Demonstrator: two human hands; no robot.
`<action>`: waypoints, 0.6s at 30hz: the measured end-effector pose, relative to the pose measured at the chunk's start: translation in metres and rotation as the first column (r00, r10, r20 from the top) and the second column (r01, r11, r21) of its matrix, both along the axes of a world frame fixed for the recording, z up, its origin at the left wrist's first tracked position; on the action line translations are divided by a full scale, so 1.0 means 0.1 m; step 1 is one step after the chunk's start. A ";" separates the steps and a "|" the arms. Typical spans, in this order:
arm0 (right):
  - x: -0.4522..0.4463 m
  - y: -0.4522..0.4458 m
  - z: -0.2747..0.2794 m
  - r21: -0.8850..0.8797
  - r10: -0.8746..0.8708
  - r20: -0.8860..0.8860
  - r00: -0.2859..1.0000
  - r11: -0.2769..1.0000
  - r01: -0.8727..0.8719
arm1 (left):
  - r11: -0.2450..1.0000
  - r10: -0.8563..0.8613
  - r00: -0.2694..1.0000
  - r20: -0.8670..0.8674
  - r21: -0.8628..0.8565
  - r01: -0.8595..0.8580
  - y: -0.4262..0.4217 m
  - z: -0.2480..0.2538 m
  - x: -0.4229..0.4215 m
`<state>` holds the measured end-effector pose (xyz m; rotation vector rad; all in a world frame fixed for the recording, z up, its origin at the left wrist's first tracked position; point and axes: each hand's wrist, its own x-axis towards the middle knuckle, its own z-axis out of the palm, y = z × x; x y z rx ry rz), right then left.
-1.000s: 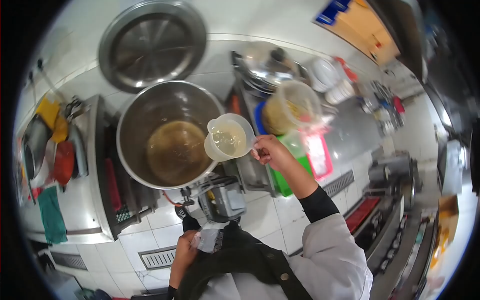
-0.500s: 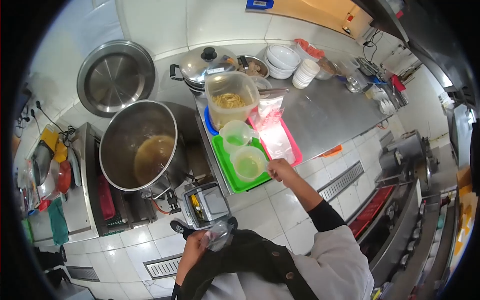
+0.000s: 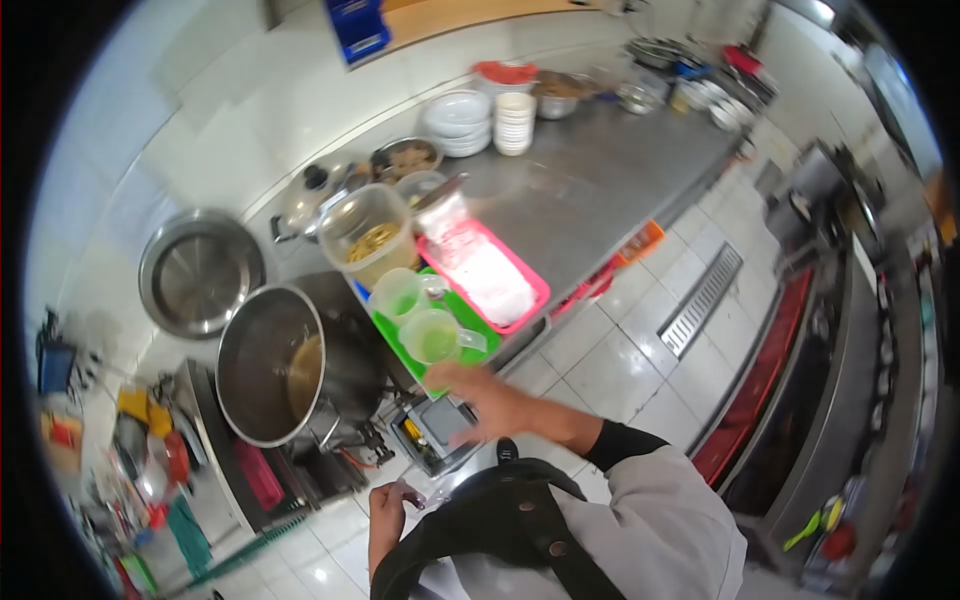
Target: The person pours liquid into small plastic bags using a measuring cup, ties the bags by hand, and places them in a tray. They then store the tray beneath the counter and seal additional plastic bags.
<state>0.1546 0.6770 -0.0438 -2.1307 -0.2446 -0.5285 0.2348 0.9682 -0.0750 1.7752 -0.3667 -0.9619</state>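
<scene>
My right hand [image 3: 482,400], a little blurred, is empty with its fingers apart, just in front of the green tray [image 3: 398,345]. Two clear plastic jugs stand on that tray: the nearer jug [image 3: 432,338] with its handle to the right, and the farther jug [image 3: 396,294] behind it. Low in front of my body, my left hand [image 3: 388,512] is closed on a crumpled clear plastic bag [image 3: 428,497]. A large steel pot [image 3: 250,365] with brown liquid stands left of the tray.
Beside the green tray lies a pink tray [image 3: 537,290] with white bags. Behind are a tub of yellowish food [image 3: 368,235], white bowls [image 3: 458,118] and stacked cups [image 3: 514,125]. A grey bin [image 3: 452,425] stands on the floor below the counter edge.
The view has swung right. The jug my right hand held over the pot now stands on the green tray, and that hand has let go and moved toward my body.
</scene>
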 end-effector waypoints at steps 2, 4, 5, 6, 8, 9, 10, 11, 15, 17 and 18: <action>-0.25 0.53 -0.01 -0.098 0.081 -0.059 0.995 0.991 -0.086 | 1.000 -0.006 0.999 -0.037 0.022 0.007 -0.06 0.02 -0.05; -0.43 0.90 -0.16 -0.061 0.016 -0.072 0.997 0.998 -0.020 | 0.974 -0.184 0.983 -0.003 0.132 0.183 -0.10 0.17 -0.12; -0.48 1.01 -0.24 -0.038 -0.045 -0.018 0.999 0.998 0.044 | 0.955 -0.235 0.972 0.010 0.189 0.228 -0.09 0.26 -0.16; -0.55 1.04 -0.19 -0.024 -0.032 -0.074 0.997 0.999 0.030 | 0.929 -0.307 0.950 0.055 0.231 0.287 -0.04 0.33 -0.19; -0.75 1.09 -0.11 0.011 -0.001 -0.192 0.981 1.000 0.003 | 0.863 -0.447 0.885 0.126 0.322 0.390 0.10 0.42 -0.25; -0.85 1.20 -0.12 0.095 -0.023 -0.165 0.986 0.995 0.039 | 0.838 -0.501 0.857 0.123 0.316 0.445 0.18 0.44 -0.28; -0.95 1.31 -0.17 0.178 -0.046 -0.140 0.989 0.982 0.070 | 0.811 -0.551 0.826 0.119 0.308 0.497 0.27 0.45 -0.29; -1.05 1.42 -0.20 0.259 -0.069 -0.116 0.991 0.961 0.097 | 0.782 -0.599 0.793 0.114 0.299 0.547 0.37 0.44 -0.30; -1.57 1.65 -0.10 0.435 -0.074 -0.315 0.946 0.875 0.213 | 0.719 -0.692 0.696 0.194 0.089 0.690 0.69 0.34 -0.30; -1.85 1.74 -0.06 0.659 0.013 -0.418 0.908 0.692 0.294 | 0.693 -0.719 0.683 0.127 0.059 0.718 0.74 0.45 -0.30; -1.98 1.77 -0.08 0.653 -0.031 -0.451 0.892 0.671 0.353 | 0.684 -0.722 0.686 0.090 -0.060 0.727 0.82 0.20 -0.19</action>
